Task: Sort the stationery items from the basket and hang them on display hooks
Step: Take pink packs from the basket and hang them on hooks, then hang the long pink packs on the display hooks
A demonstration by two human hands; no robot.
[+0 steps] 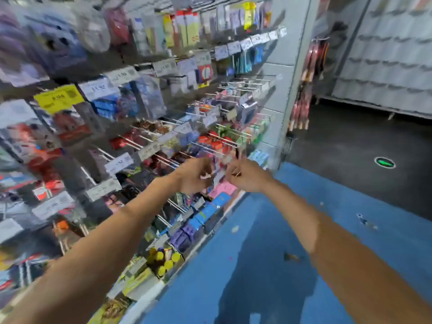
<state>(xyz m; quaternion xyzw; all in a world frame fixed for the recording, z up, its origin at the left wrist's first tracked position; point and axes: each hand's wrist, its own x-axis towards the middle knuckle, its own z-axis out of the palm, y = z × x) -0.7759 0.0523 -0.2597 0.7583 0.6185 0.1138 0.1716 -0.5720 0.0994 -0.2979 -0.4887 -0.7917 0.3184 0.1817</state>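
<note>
Forearms: both reach in from the bottom corners, up and inward toward the rack.
Left hand (195, 176): fingers curled, pinching a small pale item (205, 176) at the fingertips.
Right hand (245, 176): fingers curled, just beside the left; the blur hides whether it grips anything.
Pale item: held in front of the lower display hooks (210, 148); its long axis and heading are lost to blur.
Display hooks: thin metal rods jutting from the panel toward the aisle, crowded with packets.
Room: blue floor (257, 253) spreads right of the hands and below them; the rack's lower edge runs diagonally beneath.
</note>
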